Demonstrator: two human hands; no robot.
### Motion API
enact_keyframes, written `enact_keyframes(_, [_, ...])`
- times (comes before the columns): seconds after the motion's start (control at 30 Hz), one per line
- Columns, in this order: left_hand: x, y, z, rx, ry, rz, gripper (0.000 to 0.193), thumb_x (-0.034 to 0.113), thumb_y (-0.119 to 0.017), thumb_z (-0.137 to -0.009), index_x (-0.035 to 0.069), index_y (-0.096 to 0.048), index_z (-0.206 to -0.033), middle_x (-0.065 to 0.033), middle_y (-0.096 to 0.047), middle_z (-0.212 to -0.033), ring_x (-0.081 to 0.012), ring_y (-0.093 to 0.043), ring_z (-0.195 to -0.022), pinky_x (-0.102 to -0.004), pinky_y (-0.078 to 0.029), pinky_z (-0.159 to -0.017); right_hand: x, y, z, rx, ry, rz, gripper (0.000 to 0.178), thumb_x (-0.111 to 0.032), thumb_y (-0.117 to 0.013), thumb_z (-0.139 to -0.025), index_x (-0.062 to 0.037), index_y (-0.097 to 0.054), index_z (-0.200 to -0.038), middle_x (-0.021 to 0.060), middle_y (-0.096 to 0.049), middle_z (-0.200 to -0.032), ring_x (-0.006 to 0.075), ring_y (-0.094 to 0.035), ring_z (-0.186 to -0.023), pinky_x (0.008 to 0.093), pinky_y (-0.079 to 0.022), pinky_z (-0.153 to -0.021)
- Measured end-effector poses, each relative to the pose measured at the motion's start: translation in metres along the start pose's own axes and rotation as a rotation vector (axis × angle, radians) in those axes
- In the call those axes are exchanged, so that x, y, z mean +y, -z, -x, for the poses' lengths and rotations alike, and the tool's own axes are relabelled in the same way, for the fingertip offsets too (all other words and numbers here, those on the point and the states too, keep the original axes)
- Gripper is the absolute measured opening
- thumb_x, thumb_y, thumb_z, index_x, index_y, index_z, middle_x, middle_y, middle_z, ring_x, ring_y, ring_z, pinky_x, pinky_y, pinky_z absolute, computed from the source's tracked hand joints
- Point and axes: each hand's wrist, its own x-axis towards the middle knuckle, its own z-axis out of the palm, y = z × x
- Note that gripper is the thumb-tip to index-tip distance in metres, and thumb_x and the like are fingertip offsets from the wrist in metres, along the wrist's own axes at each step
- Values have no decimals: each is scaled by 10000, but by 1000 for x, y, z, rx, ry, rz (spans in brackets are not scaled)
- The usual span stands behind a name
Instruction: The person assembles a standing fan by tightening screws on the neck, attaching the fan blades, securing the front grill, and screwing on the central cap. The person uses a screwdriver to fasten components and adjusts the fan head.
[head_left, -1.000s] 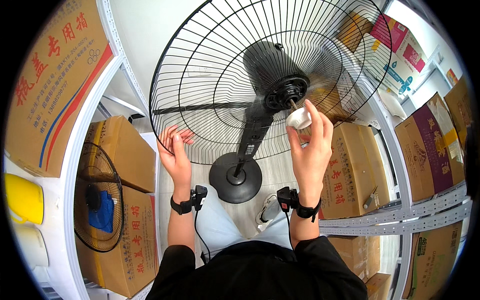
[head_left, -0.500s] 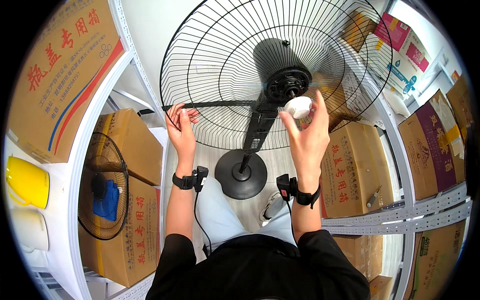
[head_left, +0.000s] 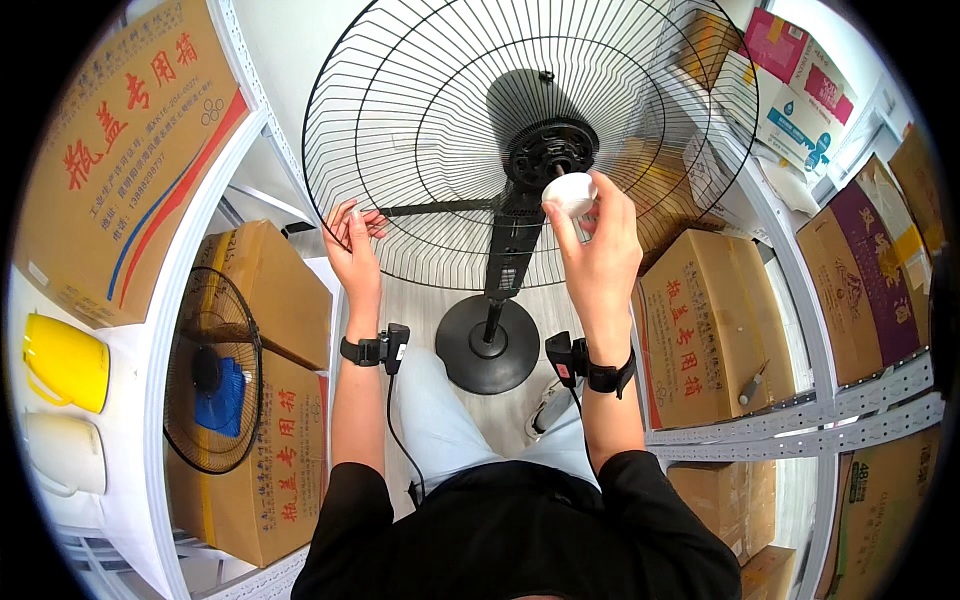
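A pedestal fan stands in front of me with its black wire rear guard (head_left: 420, 240) fitted behind the motor hub (head_left: 535, 145). No blades are on the shaft. My left hand (head_left: 353, 245) has its fingers curled round the guard's left rim. Between the thumb and fingers of my right hand (head_left: 603, 245) is a white, round plastic nut (head_left: 570, 194). The nut sits right at the shaft tip; whether it is threaded on cannot be seen. Below, the fan's black pole (head_left: 512, 255) rises from a round base (head_left: 487, 345) on the floor.
At left, a shelf holds a large carton (head_left: 120, 160), a yellow jug (head_left: 65, 362) and a white jug (head_left: 65, 455). A second wire guard (head_left: 213, 290) leans on cartons below. Right, a screwdriver-like tool (head_left: 752, 384) lies on a carton (head_left: 705, 330) beside a metal rack (head_left: 790, 425).
My right hand has brought the white nut left and up, close against the shaft, with its fingers closer round it. The fan appears shifted slightly left in view. My left hand stays at the rim.
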Motion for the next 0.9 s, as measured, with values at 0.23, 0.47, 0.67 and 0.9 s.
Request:
enact_keyframes(0.23, [0,-3,-2,-6,9,-4,248,146,-466,-1011,-3,-477,-1209,-133,-630,-976,-168,-652,-825,-278,-529,-696,-6,4,0,90,58,27,597,-225,-796,-767,-52,-531,-1273,196,-535,-1213,332,-588,-1053,386,-531,-793])
enact_keyframes(0.47, [-6,27,-5,-155,-57,1,500,160,-587,-950,38,-379,-1389,-174,-606,-1176,-237,-633,-1039,-343,-536,-855,2,-11,0,75,278,132,503,-112,-755,-791,-85,-580,-1262,172,-561,-1202,321,-565,-1080,430,-462,-915])
enact_keyframes(0.67, [9,101,26,-174,-124,-765,509,201,-702,-836,48,-535,-1293,-121,-597,-1194,-263,-566,-1116,-384,-458,-943,13,0,9,205,310,60,472,-97,-731,-823,-105,-599,-1275,162,-509,-1294,317,-468,-1242,418,-390,-1021])
enact_keyframes(0.9, [46,294,87,-81,-86,-1725,620,378,-744,-776,81,-554,-1286,-154,-591,-1209,-325,-571,-1087,-430,-447,-924,5,2,37,310,399,-88,280,8,-684,-828,-32,-662,-1104,131,-578,-1219,264,-580,-1099,348,-492,-887])
